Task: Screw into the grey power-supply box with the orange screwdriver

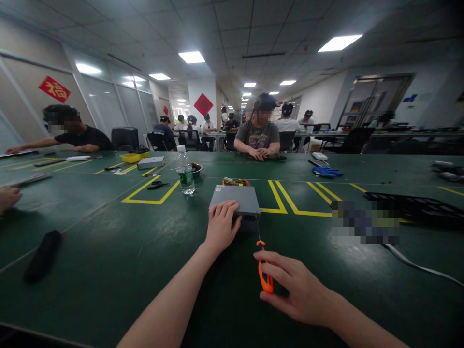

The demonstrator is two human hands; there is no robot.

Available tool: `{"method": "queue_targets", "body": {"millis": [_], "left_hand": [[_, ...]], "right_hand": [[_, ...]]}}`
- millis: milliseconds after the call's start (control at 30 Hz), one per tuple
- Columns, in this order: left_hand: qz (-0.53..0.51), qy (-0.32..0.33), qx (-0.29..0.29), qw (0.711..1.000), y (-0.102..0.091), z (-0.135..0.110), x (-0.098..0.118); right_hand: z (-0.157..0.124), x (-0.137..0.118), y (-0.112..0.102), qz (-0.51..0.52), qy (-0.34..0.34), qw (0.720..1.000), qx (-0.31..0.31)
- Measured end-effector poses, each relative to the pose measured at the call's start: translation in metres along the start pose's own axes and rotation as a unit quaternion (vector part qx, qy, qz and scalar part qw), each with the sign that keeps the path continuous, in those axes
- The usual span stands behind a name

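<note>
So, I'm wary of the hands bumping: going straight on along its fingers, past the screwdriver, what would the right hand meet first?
Past the screwdriver, the right hand would probably meet the left hand first, though depth is unclear and it might pass above.

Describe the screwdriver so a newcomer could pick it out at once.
On the green table, find the grey metal box near the middle, with the left hand on it. Just on the near side of the box's right corner is the screwdriver, held by the right hand, its thin shaft toward the box. Its bright orange-and-black handle sets it apart from the plain grey box.
</note>
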State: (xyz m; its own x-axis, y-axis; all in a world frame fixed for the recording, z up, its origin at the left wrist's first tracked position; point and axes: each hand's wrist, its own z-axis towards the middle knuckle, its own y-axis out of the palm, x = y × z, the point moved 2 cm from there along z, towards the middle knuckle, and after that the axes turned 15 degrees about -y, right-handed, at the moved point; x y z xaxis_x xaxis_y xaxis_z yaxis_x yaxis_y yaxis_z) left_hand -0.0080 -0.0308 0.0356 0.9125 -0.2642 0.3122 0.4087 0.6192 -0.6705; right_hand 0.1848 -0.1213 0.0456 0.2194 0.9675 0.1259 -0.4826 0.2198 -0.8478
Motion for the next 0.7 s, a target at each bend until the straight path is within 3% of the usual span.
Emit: {"method": "queue_targets", "body": {"millis": [133,333,533,700], "left_hand": [[0.0,-0.004,0.003,1.0,-0.0001,-0.0001,0.0002],[-0.008,-0.005,-0.001,1.0,0.001,-0.0003,-0.0002],[0.004,-0.002,0.012,1.0,0.0022,-0.0009,-0.0007],[0.0,-0.004,0.012,1.0,0.0018,-0.0011,-0.0009]], "right_hand": [[-0.0002,-0.0002,-0.003,-0.005,-0.023,0.999,-0.03],[-0.0035,0.0016,-0.0018,-0.04,-0.023,0.997,0.066],[-0.0056,-0.0019,-0.007,-0.028,-0.01,1.0,-0.008],[-0.0049,-0.0026,-0.0061,-0.042,-0.006,0.998,0.04]]}}
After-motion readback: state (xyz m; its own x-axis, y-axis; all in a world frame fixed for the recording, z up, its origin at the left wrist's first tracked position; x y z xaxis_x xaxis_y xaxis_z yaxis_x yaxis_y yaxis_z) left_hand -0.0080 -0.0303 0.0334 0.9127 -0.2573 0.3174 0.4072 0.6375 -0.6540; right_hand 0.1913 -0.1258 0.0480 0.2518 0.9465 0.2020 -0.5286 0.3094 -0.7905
